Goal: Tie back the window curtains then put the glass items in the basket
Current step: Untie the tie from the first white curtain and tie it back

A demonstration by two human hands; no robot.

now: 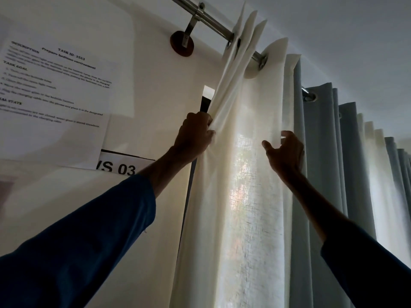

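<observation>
A cream sheer curtain (242,174) hangs by eyelets from a steel rod (213,22) near the ceiling. My left hand (195,132) grips its bunched left edge, pulling the upper folds into a tight diagonal. My right hand (285,150) is raised at the curtain's right fold, thumb out and fingers curled around the fabric edge. Daylight glows through the cloth between my hands. A grey-blue curtain (322,141) hangs directly to the right on the same rod. No glass items or basket are in view.
A rod bracket on a round wooden mount (182,43) is fixed to the cream wall. Printed paper sheets (51,103) and a label reading "S 03" (120,166) are taped on the wall at left. More curtain folds (382,163) run off to the right.
</observation>
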